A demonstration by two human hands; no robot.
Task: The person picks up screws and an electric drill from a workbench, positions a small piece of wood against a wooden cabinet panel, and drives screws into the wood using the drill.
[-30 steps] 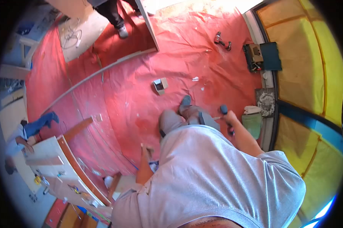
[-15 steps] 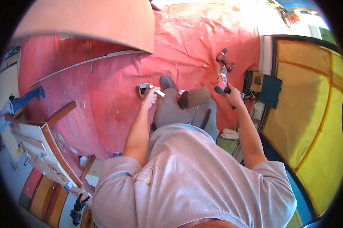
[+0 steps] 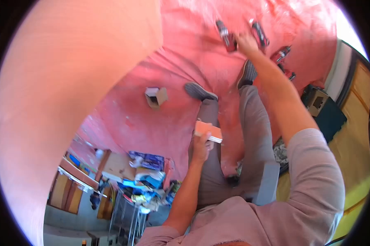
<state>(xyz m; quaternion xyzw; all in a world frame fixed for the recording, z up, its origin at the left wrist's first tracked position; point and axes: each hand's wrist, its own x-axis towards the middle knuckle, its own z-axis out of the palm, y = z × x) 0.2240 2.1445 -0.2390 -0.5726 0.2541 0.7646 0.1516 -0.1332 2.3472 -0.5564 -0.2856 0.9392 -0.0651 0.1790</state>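
Note:
My left hand (image 3: 202,147) is closed on a small flat block (image 3: 208,130) with an orange-tan face and pale edges, above my left thigh. My right hand (image 3: 247,43) stretches far forward, its fingers wrapped round the handle of a cordless drill (image 3: 224,33). The drill's dark body shows left of the hand, its chuck towards the top, and the red-and-black battery end shows on the right. A second red drill (image 3: 281,55) lies on the floor sheet, right of my forearm. An open small cardboard box (image 3: 156,97) sits left of my feet.
A large tan panel (image 3: 70,82) fills the left side. Red sheeting (image 3: 131,119) covers the floor. At lower left, bags and packets (image 3: 148,184) are piled near a metal frame. A dark open case (image 3: 326,110) and yellow-covered panels (image 3: 355,123) stand at right.
My view has turned and the tan panel looms larger. My right hand has moved forward with the drill, and my left hand has drawn back over my thigh, still gripping the block.

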